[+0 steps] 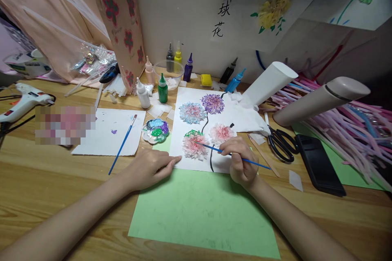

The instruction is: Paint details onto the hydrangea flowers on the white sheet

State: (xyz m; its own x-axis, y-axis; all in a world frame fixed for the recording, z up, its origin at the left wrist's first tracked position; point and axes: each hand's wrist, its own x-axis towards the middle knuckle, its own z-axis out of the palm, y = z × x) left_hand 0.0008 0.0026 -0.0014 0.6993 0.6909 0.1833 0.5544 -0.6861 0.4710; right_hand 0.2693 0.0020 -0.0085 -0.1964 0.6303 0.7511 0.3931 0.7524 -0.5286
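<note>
My right hand (pixel 240 161) is closed around a thin blue paintbrush (pixel 254 162). The brush tip rests at the lower left flower (pixel 195 147), which is ruffled, pink and white, with green along its top edge. My left hand (pixel 153 166) holds nothing; its index finger stretches onto the lower left edge of the white paper (pixel 183 164). Three more ruffled flowers are on this sheet: a blue-pink one (pixel 192 112), a purple one (pixel 212 103) and a pink one (pixel 221 133). Dark stems run between them. A flower-shaped palette (pixel 156 131) with green, blue and purple paint sits left of the sheet.
Under the painting lies a green sheet (pixel 202 208). A second paintbrush (pixel 122 144) crosses a white sheet (pixel 92 142) at left. Paint bottles (pixel 163 89) stand behind. To the right are scissors (pixel 283 144), a black phone (pixel 320 165), a flask (pixel 318 102) and pipe cleaners (pixel 346 130).
</note>
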